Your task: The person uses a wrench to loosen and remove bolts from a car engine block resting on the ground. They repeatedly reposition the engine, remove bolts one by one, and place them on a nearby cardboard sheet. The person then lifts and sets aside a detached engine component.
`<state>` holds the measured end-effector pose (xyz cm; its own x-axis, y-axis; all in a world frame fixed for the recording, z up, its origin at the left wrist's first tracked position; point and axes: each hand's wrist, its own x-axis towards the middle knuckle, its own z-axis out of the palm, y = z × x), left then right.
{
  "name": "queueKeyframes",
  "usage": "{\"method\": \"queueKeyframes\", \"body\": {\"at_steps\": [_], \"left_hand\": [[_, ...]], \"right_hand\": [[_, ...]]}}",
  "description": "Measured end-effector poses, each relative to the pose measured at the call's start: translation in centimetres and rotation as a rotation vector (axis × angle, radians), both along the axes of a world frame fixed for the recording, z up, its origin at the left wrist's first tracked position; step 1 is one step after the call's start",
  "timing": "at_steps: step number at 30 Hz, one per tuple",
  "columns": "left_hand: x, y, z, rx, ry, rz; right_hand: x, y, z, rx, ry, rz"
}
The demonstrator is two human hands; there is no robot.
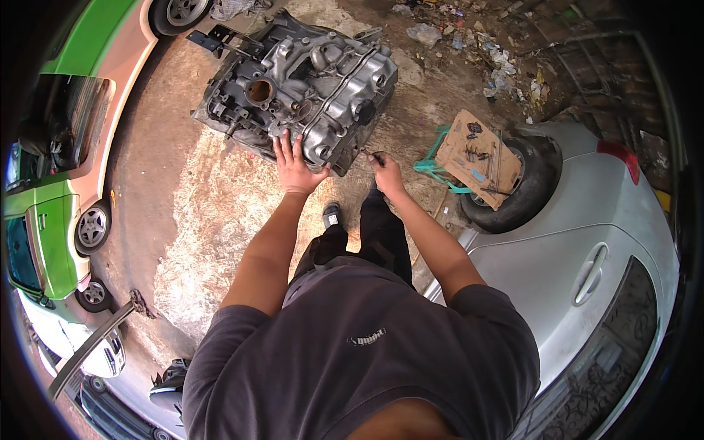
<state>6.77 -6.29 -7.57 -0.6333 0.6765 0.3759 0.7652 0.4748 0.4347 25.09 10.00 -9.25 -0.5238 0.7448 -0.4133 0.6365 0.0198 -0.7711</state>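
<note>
A large grey metal car engine (339, 110) stands ahead of me, with a round brown-lined opening in its upper face. My left hand (295, 170) lies on its near edge with fingers spread. Just right of the engine's near corner, my right hand (388, 176) is closed in a pinch. A thin, dark tool (376, 157) sticks out of those fingers toward the engine; its exact kind is too small to make out. Whether its tip touches the engine I cannot tell.
To my right, a cardboard sheet (469, 150) with small metal parts rests on a teal stool (433, 165), beside a tire (546, 176) and a silver car (565, 227). A green car (55, 220) stands left. Litter (502, 66) covers the ground at far right.
</note>
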Motion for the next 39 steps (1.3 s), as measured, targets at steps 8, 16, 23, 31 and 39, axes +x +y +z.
{"method": "queueKeyframes", "body": {"at_steps": [8, 16, 23, 31, 39], "left_hand": [[0.0, 0.0, 0.0, 0.054, -0.003, -0.025], [0.0, 0.0, 0.1, 0.047, -0.009, -0.02], [-0.1, 0.0, -0.2, 0.044, 0.0, -0.016], [-0.2, 0.1, -0.2, 0.044, -0.001, -0.017], [0.0, 0.1, 0.0, 0.039, 0.024, -0.011]], "right_hand": [[-2.7, -3.3, -1.0, -0.622, 0.123, -0.243], [-3.4, -4.2, -1.6, -0.855, 0.229, -0.283], [-3.3, -3.6, -6.0, -0.609, 0.398, -0.15], [-3.8, 5.1, -2.3, 0.237, -0.157, 0.595], [-4.4, 5.6, 4.3, 1.003, -0.115, 0.851]]}}
